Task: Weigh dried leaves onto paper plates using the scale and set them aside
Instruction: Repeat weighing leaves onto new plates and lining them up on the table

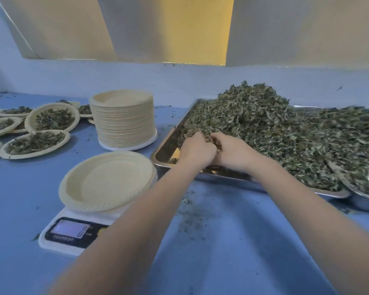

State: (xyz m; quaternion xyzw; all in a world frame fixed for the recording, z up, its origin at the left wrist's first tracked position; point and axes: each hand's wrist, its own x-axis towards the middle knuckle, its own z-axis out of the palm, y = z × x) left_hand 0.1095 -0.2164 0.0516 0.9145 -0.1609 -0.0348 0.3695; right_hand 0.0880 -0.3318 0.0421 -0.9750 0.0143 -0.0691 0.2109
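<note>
The blue table carried everything. My left hand and right hand were side by side, fingers curled into the dried leaves at the tray corner. The empty paper plate sat on the scale, down-left of both hands, nearer my left. The plate is round, so no long axis applied.

Bare tabletop nr front, plate stack blocks scale–tray gap behind

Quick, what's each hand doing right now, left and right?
Left hand: fingers curled, gripping dried leaves at the edge of the pile in the tray.
Right hand: curled beside it, gripping the same leaves.
</note>
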